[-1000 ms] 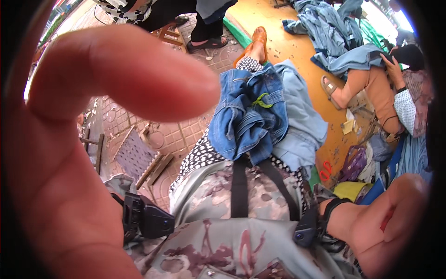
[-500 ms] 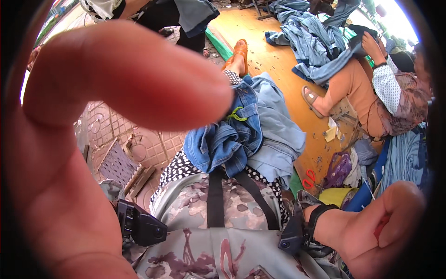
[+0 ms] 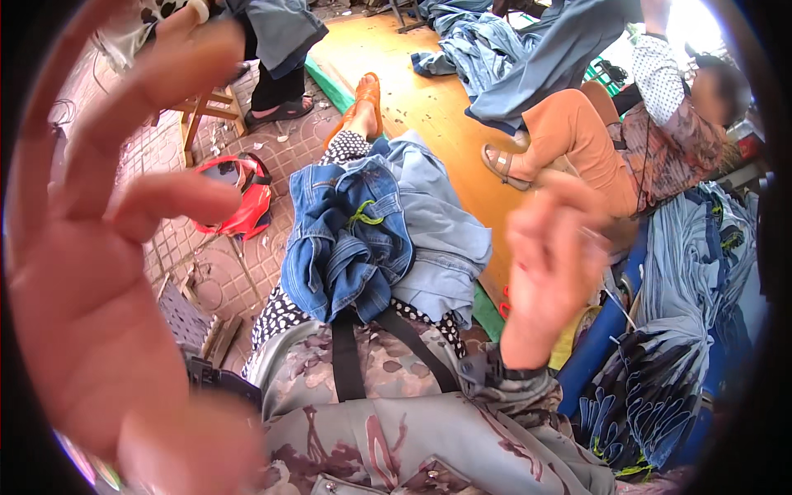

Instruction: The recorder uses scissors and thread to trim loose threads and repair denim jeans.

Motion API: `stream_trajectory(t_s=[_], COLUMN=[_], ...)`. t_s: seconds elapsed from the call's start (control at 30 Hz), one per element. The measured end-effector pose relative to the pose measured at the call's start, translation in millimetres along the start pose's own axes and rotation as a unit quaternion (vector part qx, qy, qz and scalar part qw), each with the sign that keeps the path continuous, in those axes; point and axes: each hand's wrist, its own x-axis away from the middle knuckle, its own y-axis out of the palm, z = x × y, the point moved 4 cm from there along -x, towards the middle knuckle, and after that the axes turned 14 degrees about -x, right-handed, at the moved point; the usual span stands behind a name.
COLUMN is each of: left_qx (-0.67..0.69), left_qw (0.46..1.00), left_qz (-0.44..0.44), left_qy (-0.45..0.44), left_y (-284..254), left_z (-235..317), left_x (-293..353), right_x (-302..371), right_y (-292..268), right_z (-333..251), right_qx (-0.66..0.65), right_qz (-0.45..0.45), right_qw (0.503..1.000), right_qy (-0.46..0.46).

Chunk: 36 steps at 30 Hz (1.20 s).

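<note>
My left hand (image 3: 107, 305) looms large and close at the left, open, its fingers bent and spread with nothing between them. My right hand (image 3: 549, 268) is raised at the right, its fingers curled and smeared by motion; what is in them, if anything, cannot be made out. Neither hand touches the cloth on my lap. There, dark blue jeans (image 3: 309, 239) lie bunched with a yellow-green thread or tie (image 3: 365, 214) on them. Beside them a pale blue denim garment (image 3: 437, 239) is draped to the right.
At the right a seated person (image 3: 639, 148) lifts denim over a pile of jeans (image 3: 478, 49) on a yellow board (image 3: 363, 41). Stacked denim (image 3: 676, 264) fills the near right. A red bag (image 3: 252, 206) and a small wooden stool (image 3: 206, 107) stand on the paving.
My left hand has drawn back from across the view and spread its fingers. My right hand has moved up and inward. The view has swung right; the seated person has raised the denim.
</note>
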Motion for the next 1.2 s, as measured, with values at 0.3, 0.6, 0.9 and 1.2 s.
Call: stream_trajectory(t_s=[0.3,0.6,0.9,1.2], left_qx=[0.219,0.444,0.432,0.088], left_qw=[0.856,0.697,0.691,0.879], left_qz=[-0.255,-0.28,-0.36,-0.396], left_qy=[-0.393,-0.489,-0.454,-0.25], left_y=[165.6,217.4,200.7,187.2], left_z=[-63.1,-78.4,-127.9,-104.6], left_x=[129.4,168.2,150.0,74.3], right_x=[39.3,37.9,28.7,24.6], right_y=[-67.3,-74.4,-95.1,-95.2], right_z=[141.1,150.4,157.7,165.1], right_qx=[0.289,0.096,-0.109,-0.052], right_qz=[-0.025,0.071,0.227,0.248], right_qw=[0.923,0.92,0.876,0.882], right_qy=[0.254,0.374,0.412,0.398])
